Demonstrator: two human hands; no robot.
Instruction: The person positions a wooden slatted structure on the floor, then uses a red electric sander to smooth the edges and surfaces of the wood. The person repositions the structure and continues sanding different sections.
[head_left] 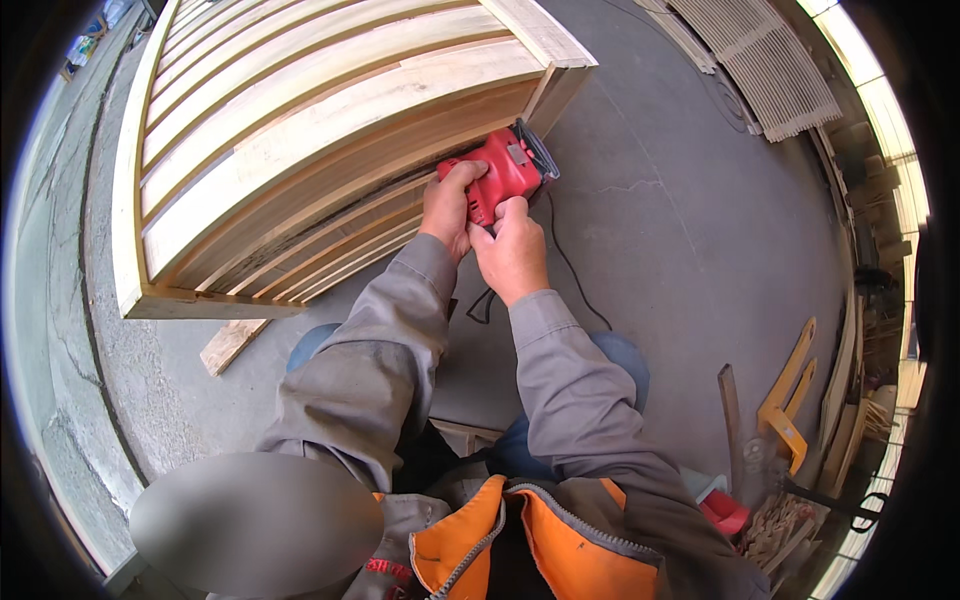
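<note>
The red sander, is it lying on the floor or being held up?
Held up. Both hands, left hand and right hand, grip the red sander, pressing it against the slatted wooden frame.

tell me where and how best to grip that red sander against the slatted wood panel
Grip the red sander by its rounded top body, coming from behind, as both hands do: left hand wraps the rear-left, right hand the back end. Its base faces the slatted wood panel, and the cord trails rearward.

Head-worn fisheye, steeply downward, seemingly close.
</note>
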